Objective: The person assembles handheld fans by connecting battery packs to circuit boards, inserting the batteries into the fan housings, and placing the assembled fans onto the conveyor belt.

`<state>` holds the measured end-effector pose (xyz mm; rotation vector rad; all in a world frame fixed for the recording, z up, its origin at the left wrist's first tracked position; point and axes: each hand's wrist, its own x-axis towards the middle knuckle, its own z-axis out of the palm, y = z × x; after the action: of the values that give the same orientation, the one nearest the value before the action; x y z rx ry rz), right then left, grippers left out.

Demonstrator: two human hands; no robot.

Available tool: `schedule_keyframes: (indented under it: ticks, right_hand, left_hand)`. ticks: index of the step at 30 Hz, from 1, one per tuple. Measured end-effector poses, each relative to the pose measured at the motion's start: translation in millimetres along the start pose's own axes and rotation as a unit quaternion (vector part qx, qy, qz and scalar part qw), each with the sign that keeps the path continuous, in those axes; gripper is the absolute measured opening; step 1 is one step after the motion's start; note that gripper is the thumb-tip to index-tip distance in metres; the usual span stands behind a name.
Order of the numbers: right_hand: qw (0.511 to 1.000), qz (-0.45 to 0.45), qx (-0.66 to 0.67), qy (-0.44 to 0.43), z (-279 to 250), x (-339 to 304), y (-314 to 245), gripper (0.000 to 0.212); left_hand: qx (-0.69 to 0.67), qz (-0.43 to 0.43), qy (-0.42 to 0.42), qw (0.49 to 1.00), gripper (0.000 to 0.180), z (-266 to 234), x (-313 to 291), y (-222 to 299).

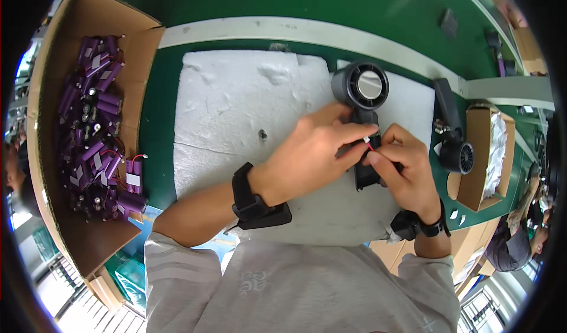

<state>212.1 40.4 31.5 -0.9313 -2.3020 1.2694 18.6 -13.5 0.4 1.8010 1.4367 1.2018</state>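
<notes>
A dark grey handheld fan [339, 89] with a round head and a silver centre lies over the white foam. My left hand [310, 153] is closed around its neck and handle, index finger and thumb near a small white connector [367, 139]. A short red wire [371, 147] runs from that connector to my right hand [407, 165]. The right thumb and index finger pinch the wire beside the handle's open lower part [367, 179]. The other right fingers curl behind the handle, partly hidden. Whether the left fingertips touch the connector is hard to see.
A cardboard box [150, 55] of purple battery cells [97, 150] stands at left. White foam sheets [224, 103] cover the green bench [159, 105]. At right lie another dark fan [458, 156] and a small box [472, 185] holding white packets. A white rail [295, 27] crosses behind.
</notes>
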Motion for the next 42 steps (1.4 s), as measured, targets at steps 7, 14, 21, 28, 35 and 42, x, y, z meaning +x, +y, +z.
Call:
schedule_keyframes:
  ticks: [7, 14, 21, 28, 35, 42]
  right_hand:
    - [0.999, -0.016, 0.003, 0.041, 2, 2, 5, 0.006]
    - [0.99, -0.002, 0.031, 0.135, 7, 0, 7, 0.002]
    - [0.978, 0.138, 0.148, 0.039, 2, 1, 1, 0.005]
    - [0.969, 0.158, 0.178, 0.062, 1, 3, 0, 0.011]
    - [0.966, 0.149, 0.204, 0.047, -4, 2, 9, 0.012]
    - [0.986, 0.066, 0.035, 0.149, 10, 1, 1, 0.007]
  left_hand:
    - [-0.011, 0.007, -0.015, 1.0, 0.024, -2, 1, -4]
    - [-0.03, 0.002, -0.034, 0.999, 0.023, -2, 0, -7]
    - [-0.029, 0.017, -0.038, 0.999, 0.025, -4, 0, -8]
    - [-0.036, 0.037, -0.012, 0.999, 0.025, 0, 2, -11]
    - [-0.025, 0.031, -0.028, 0.999, 0.024, -3, 4, -11]
    - [-0.059, 0.023, -0.028, 0.998, 0.023, -4, 4, -11]
